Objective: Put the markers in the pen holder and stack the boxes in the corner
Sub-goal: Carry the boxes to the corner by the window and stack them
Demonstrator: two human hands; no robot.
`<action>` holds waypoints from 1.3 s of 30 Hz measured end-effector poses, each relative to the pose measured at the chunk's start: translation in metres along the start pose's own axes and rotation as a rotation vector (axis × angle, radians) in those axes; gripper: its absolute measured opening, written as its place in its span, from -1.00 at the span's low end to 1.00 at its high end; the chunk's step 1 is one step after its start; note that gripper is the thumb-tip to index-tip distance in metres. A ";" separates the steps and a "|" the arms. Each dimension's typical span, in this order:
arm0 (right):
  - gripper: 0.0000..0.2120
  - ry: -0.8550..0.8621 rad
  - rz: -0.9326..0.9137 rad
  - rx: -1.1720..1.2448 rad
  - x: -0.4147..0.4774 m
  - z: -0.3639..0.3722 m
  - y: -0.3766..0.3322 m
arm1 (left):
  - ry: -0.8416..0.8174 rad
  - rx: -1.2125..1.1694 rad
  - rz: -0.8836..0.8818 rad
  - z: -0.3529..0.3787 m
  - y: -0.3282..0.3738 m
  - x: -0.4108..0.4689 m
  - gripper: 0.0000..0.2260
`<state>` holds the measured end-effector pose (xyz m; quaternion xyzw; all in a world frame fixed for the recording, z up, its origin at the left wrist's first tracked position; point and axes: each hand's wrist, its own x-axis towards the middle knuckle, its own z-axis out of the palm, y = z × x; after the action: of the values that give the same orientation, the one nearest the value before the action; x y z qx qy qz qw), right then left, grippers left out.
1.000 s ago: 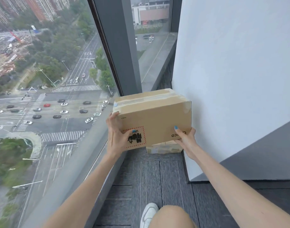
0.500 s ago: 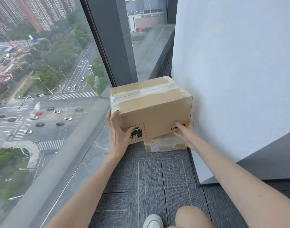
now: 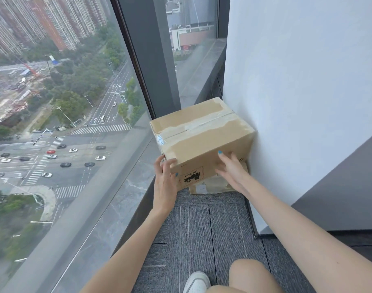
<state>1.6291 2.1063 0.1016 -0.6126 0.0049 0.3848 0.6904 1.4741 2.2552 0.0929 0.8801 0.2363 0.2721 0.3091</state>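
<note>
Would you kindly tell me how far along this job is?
Done: the large box sits atop the small box in the corner by the white wall. In hand: left hand and right hand touch its front. Left: markers and pen holder are out of view.

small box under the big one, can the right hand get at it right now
Probably yes, front face only: the small box shows below the large box, right beside the right hand, with open carpet before it.

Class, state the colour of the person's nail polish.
Blue; head view, clearest on the right hand.
</note>
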 end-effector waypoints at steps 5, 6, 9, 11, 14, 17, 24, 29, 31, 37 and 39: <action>-0.03 -0.019 -0.033 -0.093 -0.001 0.008 -0.004 | 0.002 -0.071 -0.015 0.006 0.005 -0.006 -0.65; 0.02 -0.011 -0.038 -0.108 0.000 0.009 -0.003 | 0.006 -0.080 -0.025 0.005 0.006 -0.006 -0.66; 0.13 0.011 -0.062 -0.151 0.000 0.018 0.001 | 0.023 -0.054 -0.030 0.001 0.007 -0.008 -0.74; 0.17 0.030 -0.084 -0.226 0.003 0.024 0.005 | 0.029 -0.024 0.003 -0.001 0.007 -0.011 -0.79; 0.15 0.081 -0.140 -0.320 0.008 0.033 0.002 | 0.002 0.000 0.074 0.000 0.009 -0.016 -0.82; -0.01 0.145 -0.194 -0.325 0.016 0.033 -0.010 | -0.103 0.006 0.188 0.007 0.017 -0.018 -0.74; -0.14 0.182 -0.372 -0.520 0.004 0.026 -0.016 | -0.119 0.029 0.244 -0.005 0.010 -0.002 -0.65; 0.06 0.094 -0.400 -0.787 -0.011 0.035 -0.006 | -0.136 0.162 0.200 -0.020 -0.011 0.038 -0.44; 0.05 0.126 -0.385 -0.863 -0.012 0.039 0.000 | -0.176 0.266 0.204 -0.024 -0.016 0.050 -0.33; -0.20 0.211 -0.461 -0.900 -0.019 0.026 0.005 | -0.251 0.400 0.126 -0.023 -0.025 0.068 -0.18; -0.26 0.235 -0.487 -0.944 -0.025 0.016 0.007 | -0.247 0.377 0.062 -0.021 -0.021 0.071 -0.14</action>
<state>1.5999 2.1068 0.1115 -0.8783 -0.2333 0.1027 0.4044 1.5085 2.3200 0.1166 0.9558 0.2160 0.1228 0.1571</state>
